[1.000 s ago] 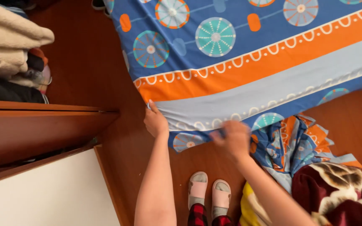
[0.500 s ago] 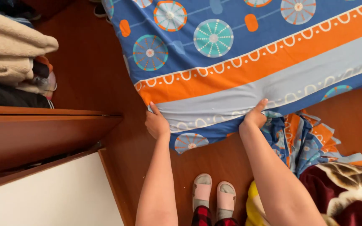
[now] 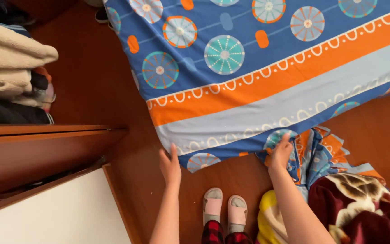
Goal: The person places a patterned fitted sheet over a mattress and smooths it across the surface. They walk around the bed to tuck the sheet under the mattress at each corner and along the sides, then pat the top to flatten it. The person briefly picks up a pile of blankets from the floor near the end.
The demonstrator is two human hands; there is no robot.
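A blue bed sheet [image 3: 258, 68] with teal wheel patterns and an orange and grey band is spread over a bed and hangs down its near side. My left hand [image 3: 170, 165] is flat with straight fingers, its tips at the sheet's hanging corner. My right hand [image 3: 280, 153] is further right at the sheet's lower hem, fingers curled on the fabric. My feet in pink slippers [image 3: 225, 208] stand on the wooden floor below.
A wooden shelf [image 3: 46, 135] at the left carries folded beige and dark blankets [image 3: 10, 63]. A white panel [image 3: 55, 212] lies below it. Crumpled matching fabric [image 3: 321, 149], a maroon patterned blanket [image 3: 362, 208] and a yellow cloth [image 3: 269, 221] lie at the lower right.
Both hands have dropped lower along the sheet's hanging side. My left hand let go of the corner and opened flat. The sheet's edge now hangs further down.
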